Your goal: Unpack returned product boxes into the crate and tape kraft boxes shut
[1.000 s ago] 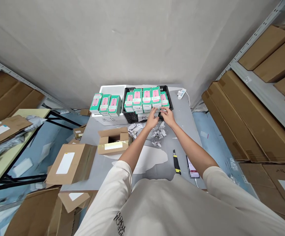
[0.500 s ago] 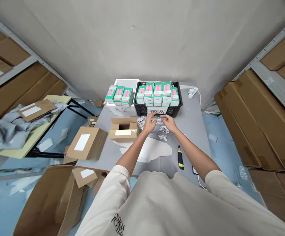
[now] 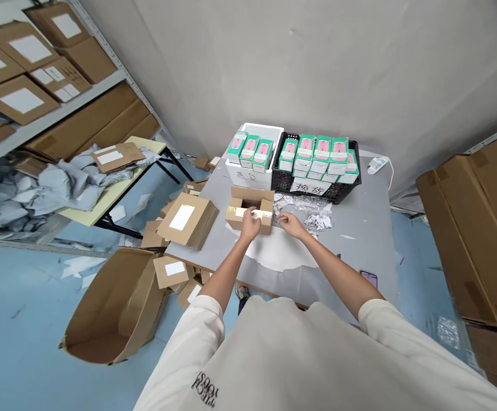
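Item: a metal shelf [image 3: 75, 101], stacked with brown cartons, most bearing white labels. Item: a pile of grey bags [image 3: 60, 185], partly on a pale yellow table [image 3: 103, 202]. On the floor before it, a large carton [image 3: 115, 297], open-topped. At the left edge of my grey worktable [image 3: 362, 234], a labelled carton [image 3: 186, 220], its white label facing up.

Next, a small carton [image 3: 236, 218], flaps up, standing on the worktable in front of the white bin [image 3: 248, 178]. My left hand [image 3: 251, 224] is at its near side, thumb and fingers partly bent over the pale label there; whether they grip it I cannot tell. In the bin, three green-and-pink boxes [image 3: 249, 150], leaning in a row. My right hand [image 3: 291, 224] sits just beside the small carton's right side, fingers half curled; I cannot tell whether anything is pinched in them.

Beyond, a black crate [image 3: 346, 191], filled with more boxes of the same colours, a handwritten sign [image 3: 311, 186] on its front. Before it, clear plastic [image 3: 311, 203] and crumpled paper [image 3: 318, 221]. Further right, a phone [image 3: 369, 278] near the table edge; a white device [image 3: 377, 165] with a cord; tall brown cartons [image 3: 463, 228], upright.
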The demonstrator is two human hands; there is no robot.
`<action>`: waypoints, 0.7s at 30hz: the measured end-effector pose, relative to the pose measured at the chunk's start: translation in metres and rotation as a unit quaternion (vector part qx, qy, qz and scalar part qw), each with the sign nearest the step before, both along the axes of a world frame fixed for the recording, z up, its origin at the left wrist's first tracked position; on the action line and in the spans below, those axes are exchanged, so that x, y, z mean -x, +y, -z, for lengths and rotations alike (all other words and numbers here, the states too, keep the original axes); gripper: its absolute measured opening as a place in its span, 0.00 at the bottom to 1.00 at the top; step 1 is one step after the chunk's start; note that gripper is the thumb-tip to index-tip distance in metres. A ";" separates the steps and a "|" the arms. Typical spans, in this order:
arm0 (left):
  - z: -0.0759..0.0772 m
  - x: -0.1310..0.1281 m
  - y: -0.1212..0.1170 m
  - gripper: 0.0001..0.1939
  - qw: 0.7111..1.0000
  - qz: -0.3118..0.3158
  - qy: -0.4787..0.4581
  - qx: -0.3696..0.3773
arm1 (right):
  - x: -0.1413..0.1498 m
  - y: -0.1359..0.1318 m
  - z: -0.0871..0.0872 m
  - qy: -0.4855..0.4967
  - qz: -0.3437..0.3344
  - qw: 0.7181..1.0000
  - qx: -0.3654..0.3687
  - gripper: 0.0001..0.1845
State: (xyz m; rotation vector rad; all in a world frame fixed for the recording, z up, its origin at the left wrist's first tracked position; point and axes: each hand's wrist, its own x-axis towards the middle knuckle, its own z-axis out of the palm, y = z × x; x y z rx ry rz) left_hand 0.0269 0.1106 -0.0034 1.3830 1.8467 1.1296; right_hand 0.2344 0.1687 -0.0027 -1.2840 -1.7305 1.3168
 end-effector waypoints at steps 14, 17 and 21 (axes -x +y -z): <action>0.035 0.140 -0.021 0.16 0.989 0.029 0.095 0.108 | 0.095 -0.044 0.037 -0.131 0.137 0.982 0.011 0.17; 0.030 0.144 -0.027 0.14 0.991 0.021 0.097 0.086 | 0.095 -0.052 0.032 -0.149 0.155 0.976 -0.018 0.15; 0.014 0.139 -0.030 0.14 0.993 0.027 0.097 0.058 | 0.087 -0.056 0.018 -0.156 0.163 0.972 -0.069 0.17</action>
